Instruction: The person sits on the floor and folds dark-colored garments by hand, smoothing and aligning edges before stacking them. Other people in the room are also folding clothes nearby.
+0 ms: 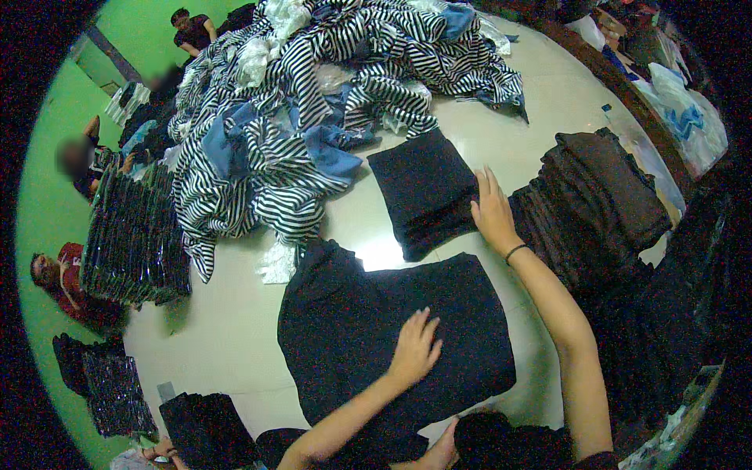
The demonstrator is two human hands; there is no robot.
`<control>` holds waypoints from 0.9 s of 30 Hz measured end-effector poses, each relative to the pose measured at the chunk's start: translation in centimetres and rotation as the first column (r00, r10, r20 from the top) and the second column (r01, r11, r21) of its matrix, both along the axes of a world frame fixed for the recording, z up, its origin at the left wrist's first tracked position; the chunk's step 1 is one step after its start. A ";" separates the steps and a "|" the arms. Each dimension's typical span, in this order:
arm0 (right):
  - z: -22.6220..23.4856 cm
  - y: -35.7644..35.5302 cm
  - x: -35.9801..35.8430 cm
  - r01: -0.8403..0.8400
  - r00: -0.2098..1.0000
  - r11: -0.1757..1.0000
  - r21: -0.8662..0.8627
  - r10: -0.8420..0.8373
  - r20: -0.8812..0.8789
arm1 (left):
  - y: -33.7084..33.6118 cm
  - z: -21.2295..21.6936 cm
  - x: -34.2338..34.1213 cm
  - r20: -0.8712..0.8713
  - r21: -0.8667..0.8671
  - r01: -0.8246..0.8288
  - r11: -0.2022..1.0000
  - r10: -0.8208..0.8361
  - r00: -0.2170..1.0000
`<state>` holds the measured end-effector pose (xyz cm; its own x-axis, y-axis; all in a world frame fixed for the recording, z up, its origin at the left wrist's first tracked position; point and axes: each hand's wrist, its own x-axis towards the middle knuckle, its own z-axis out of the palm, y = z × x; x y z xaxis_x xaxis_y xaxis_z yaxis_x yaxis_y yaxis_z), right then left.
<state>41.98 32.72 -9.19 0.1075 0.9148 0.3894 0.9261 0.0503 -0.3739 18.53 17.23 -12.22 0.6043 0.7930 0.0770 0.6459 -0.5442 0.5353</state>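
Note:
A black garment (399, 337), which looks like a top with a high collar or hood end, lies spread on the floor in front of me. My left hand (417, 346) rests flat on its middle with the fingers stretched out. Farther off, a folded black garment (423, 184) lies by my right hand (493, 210), whose straight fingers touch its right edge. A dark band circles that wrist. Right of this hand is a row of overlapping dark brown-black folded garments (595, 196).
A large heap of striped clothes (282, 188), blue denim and clear plastic fills the far side. Stacks of plastic-wrapped dark garments (137, 235) stand at the left, with people beyond them. Folded black cloth (207, 427) lies at lower left. Plastic bags (681, 117) lie far right.

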 end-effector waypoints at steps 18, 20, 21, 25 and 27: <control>0.7 -15.7 -6.3 -0.638 0.746 0.650 -0.414 0.656 -0.119 | -11.1 0.6 -4.8 -0.053 -0.018 0.310 0.950 -0.311 0.949; 1.3 -20.6 -7.6 -0.707 0.661 0.469 -0.529 0.705 -0.259 | -11.5 0.4 -4.9 0.066 -0.047 0.243 0.969 -0.239 0.969; 1.3 -22.3 -8.1 -0.751 0.587 0.362 -0.553 0.750 -0.306 | -11.7 0.3 -4.8 0.128 -0.090 0.177 0.980 -0.165 0.978; 1.2 -26.4 -9.9 -0.753 0.581 0.380 -0.537 0.766 -0.273 | -12.8 0.1 -4.5 0.165 -0.253 0.021 0.967 0.022 0.986; 0.9 -26.4 -10.1 -0.720 0.607 0.452 -0.526 0.778 -0.162 | -13.5 0.0 -4.4 0.229 -0.123 0.017 0.992 0.012 0.973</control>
<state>31.87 6.31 -8.28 -0.7244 0.6671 -0.1740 0.6516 0.5801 -0.4887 14.15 3.73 -12.20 0.5837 0.8038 0.1150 0.4971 -0.4657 0.7322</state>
